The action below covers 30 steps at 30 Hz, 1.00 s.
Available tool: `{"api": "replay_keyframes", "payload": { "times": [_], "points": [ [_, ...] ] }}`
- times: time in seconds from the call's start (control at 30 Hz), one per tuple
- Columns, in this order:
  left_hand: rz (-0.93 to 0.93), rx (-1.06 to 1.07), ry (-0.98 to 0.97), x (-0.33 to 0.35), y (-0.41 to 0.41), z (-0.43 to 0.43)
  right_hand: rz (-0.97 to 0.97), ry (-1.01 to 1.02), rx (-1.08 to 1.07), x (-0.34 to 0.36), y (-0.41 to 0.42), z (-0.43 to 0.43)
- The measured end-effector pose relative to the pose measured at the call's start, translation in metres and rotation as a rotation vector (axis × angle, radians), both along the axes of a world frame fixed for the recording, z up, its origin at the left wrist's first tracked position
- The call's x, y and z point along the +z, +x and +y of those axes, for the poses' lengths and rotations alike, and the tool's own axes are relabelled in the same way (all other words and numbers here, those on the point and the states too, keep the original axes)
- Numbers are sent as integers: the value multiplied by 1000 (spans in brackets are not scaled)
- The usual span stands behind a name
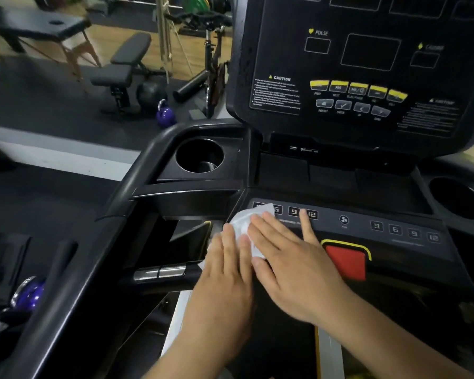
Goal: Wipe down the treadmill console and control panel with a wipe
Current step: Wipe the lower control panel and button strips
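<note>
A white wipe (248, 224) lies flat on the left end of the treadmill's lower control panel (367, 228), over the first number buttons. My left hand (227, 272) presses on the wipe's lower left part with straight fingers. Beside it, my right hand (290, 258) lies flat on the wipe's right part, fingers spread, the thumb reaching toward the "12" button. The red stop button (346, 259) sits just right of my right hand. Above stands the upright black console (367, 64) with yellow and grey buttons and dark displays.
A round cup holder (199, 157) sits at the console's left, another (457, 198) at its right. The black left handrail (132, 184) curves down toward me. Beyond are a weight bench (123, 67), a purple kettlebell (165, 114) and a massage table (39, 26).
</note>
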State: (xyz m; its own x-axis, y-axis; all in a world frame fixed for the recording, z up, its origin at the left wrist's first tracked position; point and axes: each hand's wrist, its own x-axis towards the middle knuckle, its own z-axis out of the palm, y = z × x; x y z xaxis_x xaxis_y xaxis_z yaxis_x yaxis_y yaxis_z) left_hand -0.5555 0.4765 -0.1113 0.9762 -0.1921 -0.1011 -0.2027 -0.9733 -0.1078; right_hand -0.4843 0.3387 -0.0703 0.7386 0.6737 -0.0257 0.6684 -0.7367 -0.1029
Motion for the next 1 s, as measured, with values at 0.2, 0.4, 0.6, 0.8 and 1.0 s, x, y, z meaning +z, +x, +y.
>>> {"api": "replay_keyframes", "payload": {
  "times": [0.2,0.4,0.6,0.8,1.0],
  "points": [
    [-104,116,-23,10,28,-15,-20,-42,24,14,39,17],
    [-131,103,-48,8,6,-34,-3,28,167,7,34,3],
    [-138,25,-113,5,-5,-28,-59,79,187,8,58,-4],
    [-312,-30,-380,21,-5,2,-123,174,179,-4,51,-5],
    [-311,67,-629,22,22,9,-210,343,62,5,58,-20]
  ]
}}
